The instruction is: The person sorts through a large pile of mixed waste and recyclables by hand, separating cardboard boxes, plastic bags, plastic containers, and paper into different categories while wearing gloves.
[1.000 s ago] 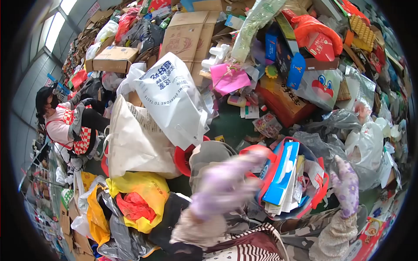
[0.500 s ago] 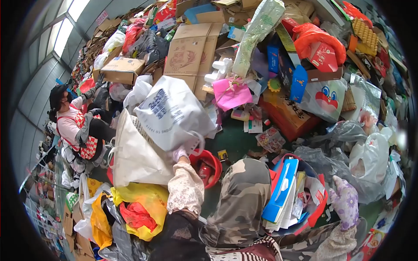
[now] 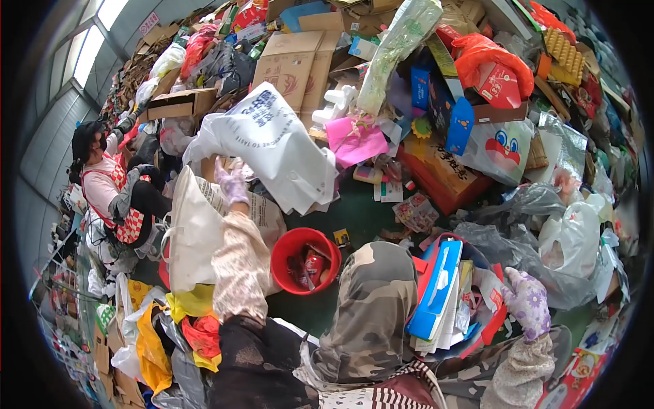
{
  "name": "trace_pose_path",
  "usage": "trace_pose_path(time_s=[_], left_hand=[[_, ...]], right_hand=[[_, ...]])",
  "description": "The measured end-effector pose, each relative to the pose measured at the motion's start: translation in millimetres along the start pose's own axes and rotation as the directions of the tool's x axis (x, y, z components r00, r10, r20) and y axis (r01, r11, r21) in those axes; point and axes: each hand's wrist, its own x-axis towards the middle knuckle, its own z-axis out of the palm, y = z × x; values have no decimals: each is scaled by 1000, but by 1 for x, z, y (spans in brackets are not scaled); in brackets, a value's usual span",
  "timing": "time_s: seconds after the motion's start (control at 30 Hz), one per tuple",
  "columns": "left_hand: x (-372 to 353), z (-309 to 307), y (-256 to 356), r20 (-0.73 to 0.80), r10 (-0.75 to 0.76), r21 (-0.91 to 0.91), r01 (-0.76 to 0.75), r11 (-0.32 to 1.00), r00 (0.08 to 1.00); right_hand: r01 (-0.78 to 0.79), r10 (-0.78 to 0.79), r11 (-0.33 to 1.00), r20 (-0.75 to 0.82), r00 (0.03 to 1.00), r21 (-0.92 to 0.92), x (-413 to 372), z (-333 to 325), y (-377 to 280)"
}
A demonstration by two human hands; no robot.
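My left hand point(image 3: 233, 183), in a purple patterned glove, is raised with its fingers apart over a cream cloth bag point(image 3: 194, 238). Just beyond it lies a white printed bag point(image 3: 269, 146), apart from the fingers as far as I can see. A red bucket point(image 3: 283, 262) with a red can inside stands right of my left forearm. My right hand point(image 3: 528, 303), gloved in purple flowers, rests beside a tub point(image 3: 501, 317) with a blue flat box point(image 3: 439, 290) and papers in it. Its fingers are loosely spread and hold nothing.
A co-worker point(image 3: 112, 187) in a red checked apron sits at the left, reaching toward an open cardboard box point(image 3: 180, 104). Piled cardboard and plastic bags rise ahead. Grey plastic bags point(image 3: 504, 252) lie at the right, a yellow bag point(image 3: 155, 347) at the lower left.
My left hand has let go of the white printed bag's handle and moved left and up. The bag has tipped over, and the red bucket shows fully. The co-worker's box has shifted.
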Motion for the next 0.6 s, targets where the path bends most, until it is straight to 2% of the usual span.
trace_pose_path(time_s=[0.03, 0.07, 0.1, 0.13, 0.17, 0.2, 0.23, 0.3, 0.33, 0.37, 0.4, 0.43, 0.47, 0.53, 0.57, 0.6], left_hand=[[-23, -13, 44, -9, 183, 54, -182, 982, 983], [-53, -13, 67, 80, 151, -460, -98, 883, 985], [-85, -20, 91, 394, 54, -541, 184, 821, 918], [-122, -18, 94, 618, 3, -459, 357, 814, 786], [-146, -14, 101, 868, -16, -137, 270, 953, 496], [-182, -6, 97, 969, 45, -144, 401, 905, 244], [-200, 8, 93, 999, 28, -21, 263, 965, -21], [-238, 41, 74, 1000, 6, -7, 364, 931, 4], [-239, 62, 60, 999, -1, -3, 89, 996, 39], [-236, 79, 52, 997, -1, 15, -186, 982, 74], [-220, 91, 50, 990, -56, 86, -232, 969, 133], [-199, 114, 26, 950, 35, 41, -236, 971, 310], [-169, 125, 16, 882, 24, 86, -211, 974, 470], [-88, 127, -4, 602, -49, 143, -47, 989, 797], [-46, 120, -15, 430, -108, 117, 64, 991, 896], [-12, 111, -27, 274, -180, 55, 172, 984, 945]], right_hand=[[-18, 18, 1000, 20, 1000, -1, 0, 0, -2], [-21, 21, 1000, 17, 1000, -1, 1, 2, -3], [-34, 34, 999, 52, 998, 3, 1, 4, -4], [-45, 45, 999, 90, 995, 6, 1, 5, -4], [-44, 44, 999, 88, 995, 1, 2, 4, -4], [-43, 43, 999, 106, 993, -5, 2, 5, -4], [-39, 41, 999, 126, 991, -12, 1, 5, -5], [-19, 19, 1000, 102, 995, 2, 1, 6, -6], [-36, 34, 999, 117, 993, 15, 1, 5, -8], [-52, 48, 998, 139, 989, 25, 0, 6, -7], [-17, 16, 1000, 117, 993, 11, -2, 13, 2], [-25, 23, 1000, 130, 991, 9, -4, 13, 4], [-44, 45, 999, 134, 990, -5, -7, 11, 5], [-58, 64, 997, 120, 991, -54, -11, 14, 11], [-55, 62, 997, 142, 988, -52, -13, 18, 14], [-40, 49, 996, 114, 992, -79, -13, 21, 16]])
